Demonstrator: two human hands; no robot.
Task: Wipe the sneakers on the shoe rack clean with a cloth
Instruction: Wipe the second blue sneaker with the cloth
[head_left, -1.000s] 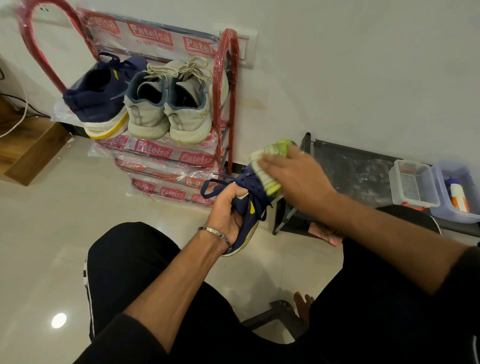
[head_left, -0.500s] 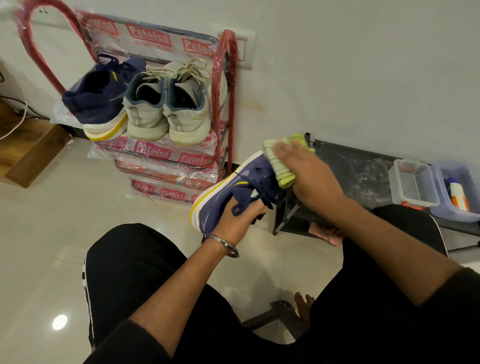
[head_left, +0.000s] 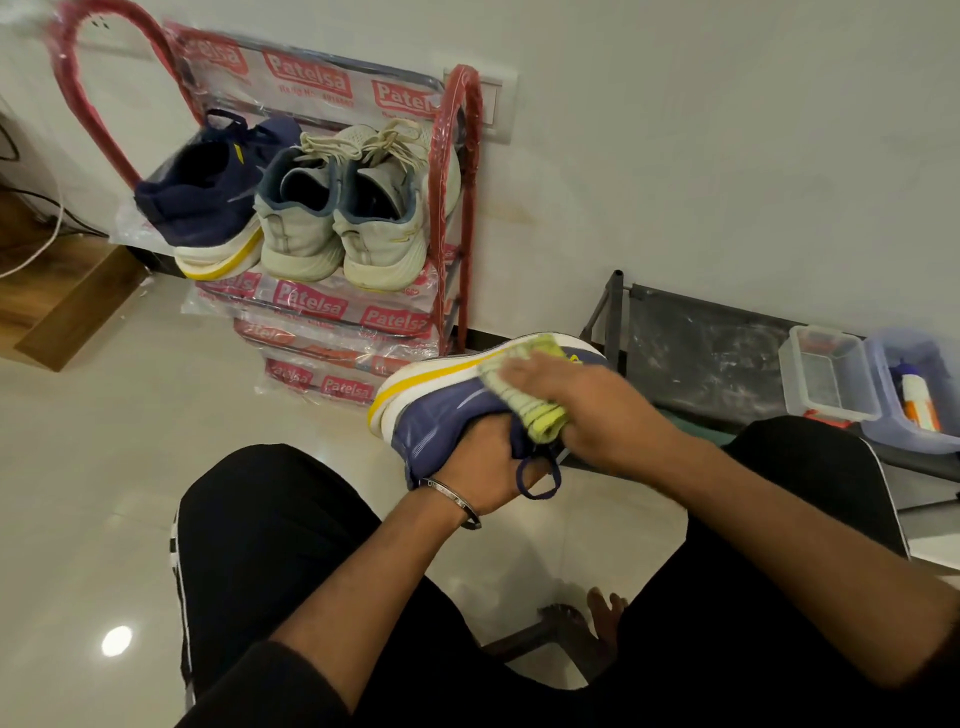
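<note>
The left hand (head_left: 485, 457) is gripping a navy sneaker (head_left: 447, 410) from below, holding it on its side above the floor. The right hand (head_left: 576, 400) is pressing a folded green cloth (head_left: 524, 400) (fingers fairly flat) against its upper. Three more sneakers are sitting on the red shoe rack (head_left: 452, 171).

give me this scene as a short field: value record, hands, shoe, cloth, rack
left hand: left hand grips the blue sneaker from below
right hand: right hand presses the green cloth against the sneaker's side
held sneaker: turned on its side, white and yellow sole toward the rack
shoe rack: red shoe rack against the wall, shelves wrapped in printed plastic
on rack: one navy sneaker and a pale sneaker pair on the top shelf
</note>
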